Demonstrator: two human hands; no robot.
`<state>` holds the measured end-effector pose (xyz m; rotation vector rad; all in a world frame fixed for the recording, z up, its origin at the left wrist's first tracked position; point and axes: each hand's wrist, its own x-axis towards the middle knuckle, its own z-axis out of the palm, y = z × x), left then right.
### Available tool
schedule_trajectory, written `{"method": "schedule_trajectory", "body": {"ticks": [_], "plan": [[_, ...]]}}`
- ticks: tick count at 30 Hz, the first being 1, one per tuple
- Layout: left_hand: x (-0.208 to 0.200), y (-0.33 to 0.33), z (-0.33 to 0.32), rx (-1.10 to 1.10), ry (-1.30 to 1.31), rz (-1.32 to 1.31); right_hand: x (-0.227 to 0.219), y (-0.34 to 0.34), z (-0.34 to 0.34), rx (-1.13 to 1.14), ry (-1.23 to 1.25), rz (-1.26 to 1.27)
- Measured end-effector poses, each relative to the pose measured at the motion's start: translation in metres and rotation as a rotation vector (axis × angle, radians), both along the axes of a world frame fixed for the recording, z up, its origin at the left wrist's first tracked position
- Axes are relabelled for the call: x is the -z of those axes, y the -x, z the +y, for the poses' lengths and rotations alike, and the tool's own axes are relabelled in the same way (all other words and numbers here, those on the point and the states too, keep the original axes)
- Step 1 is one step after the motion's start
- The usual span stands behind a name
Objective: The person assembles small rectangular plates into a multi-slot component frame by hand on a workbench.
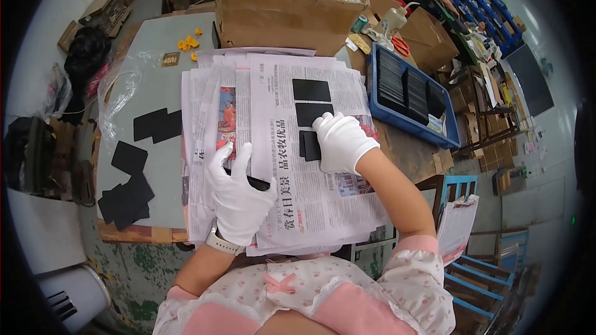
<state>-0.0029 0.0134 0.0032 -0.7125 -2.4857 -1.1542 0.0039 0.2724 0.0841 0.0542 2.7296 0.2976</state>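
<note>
My left hand (239, 195), in a white glove, holds a thin black rectangular plate (258, 183) in its palm; its thumb and forefinger stick up apart. In a matching glove, my right hand (345, 139) has its fingers bent together at the right edge of a black plate (312, 113) lying on the newspaper. Another black plate (311, 90) lies just beyond that one. Nearer to me, smaller-looking black pieces (308, 146) overlap, partly covered by my right hand. Underneath is a stack of printed newspaper sheets (279, 223).
Loose black plates (133, 195) lie on the grey table (167, 177) at left, with yellow caps (188, 43) behind. A cardboard box (285, 18) of papers stands at the back. Right of the newspaper sits a blue tray (422, 133) of black plates, near orange-handled scissors (400, 46).
</note>
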Motion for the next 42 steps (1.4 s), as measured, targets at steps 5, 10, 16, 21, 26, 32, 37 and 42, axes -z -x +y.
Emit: {"method": "schedule_trajectory", "body": {"ticks": [5, 10, 16, 21, 26, 32, 37, 42], "plan": [[-0.002, 0.0, 0.003, 0.009, -0.018, 0.023, -0.011, 0.018, 0.011, 0.039, 0.005, 0.083], [-0.003, 0.0, 0.003, 0.0, -0.017, 0.029, -0.016, 0.058, 0.023, 0.116, -0.011, -0.026], [-0.002, -0.002, -0.001, 0.026, -0.016, 0.04, -0.006, 0.089, 0.044, 0.096, -0.067, 0.117], [-0.006, -0.003, 0.0, 0.026, -0.018, 0.018, -0.007, 0.112, 0.063, 0.167, 0.071, -0.035], [-0.004, -0.003, 0.004, 0.095, -0.063, 0.053, -0.004, 0.1, 0.063, 0.058, 0.52, -0.201], [-0.006, -0.008, 0.008, 0.133, -0.067, -0.056, -0.009, 0.041, -0.056, -0.157, 0.727, -0.135], [0.008, -0.007, 0.013, 0.136, -0.036, 0.056, -0.021, -0.007, -0.053, -0.157, 0.946, -0.027], [-0.004, -0.01, -0.001, 0.123, -0.067, 0.082, -0.036, -0.055, -0.05, 0.002, 1.21, 0.131]]}}
